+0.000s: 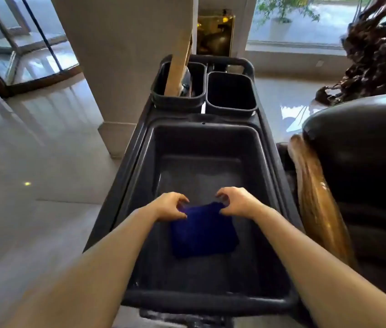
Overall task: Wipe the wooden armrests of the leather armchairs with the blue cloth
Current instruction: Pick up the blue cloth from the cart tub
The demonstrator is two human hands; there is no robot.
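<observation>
A dark blue cloth lies folded in the large black tub of a cleaning cart. My left hand pinches the cloth's far left corner. At the far right corner, my right hand pinches the cloth too. To the right of the cart stands a dark leather armchair, and its glossy wooden armrest runs alongside the cart's edge.
Two smaller black bins sit at the cart's far end; the left one holds a wooden handle. A beige pillar stands ahead left, a glass case far left, and a dark carved root sculpture far right. Polished floor lies left.
</observation>
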